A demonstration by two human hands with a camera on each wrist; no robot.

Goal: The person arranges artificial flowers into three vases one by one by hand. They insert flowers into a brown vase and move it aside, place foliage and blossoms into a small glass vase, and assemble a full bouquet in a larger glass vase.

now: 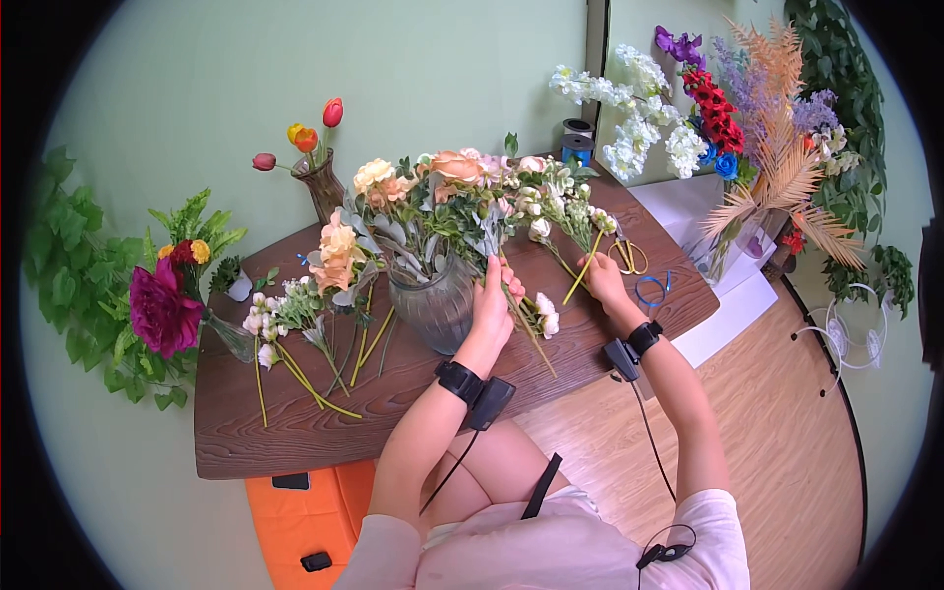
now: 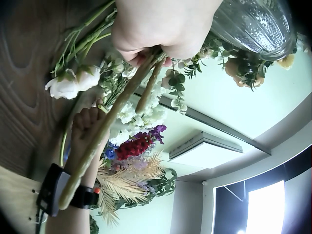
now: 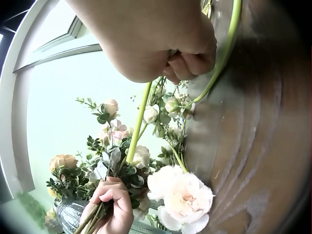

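My left hand (image 1: 492, 305) grips a brownish-green flower stem (image 2: 113, 109), its fingers curled round it just right of the ribbed glass vase (image 1: 433, 307). A shorter stem end shows beside it in the left wrist view. The vase holds peach and pink artificial flowers (image 1: 457, 167) with grey-green leaves. Further right, my right hand (image 1: 605, 280) is curled round a bright green flower stem (image 3: 140, 122) that slants across the fist. Small white blooms (image 1: 539, 229) lie by its upper end. White roses (image 3: 187, 200) rest on the table between the two hands.
Gold-handled scissors (image 1: 629, 258) and a blue loop (image 1: 652, 290) lie on the wooden table (image 1: 472, 398) at the right. Loose flower stems (image 1: 305, 379) lie on the left. A brown vase with tulips (image 1: 322, 182) and ribbon spools (image 1: 577, 146) stand at the back.
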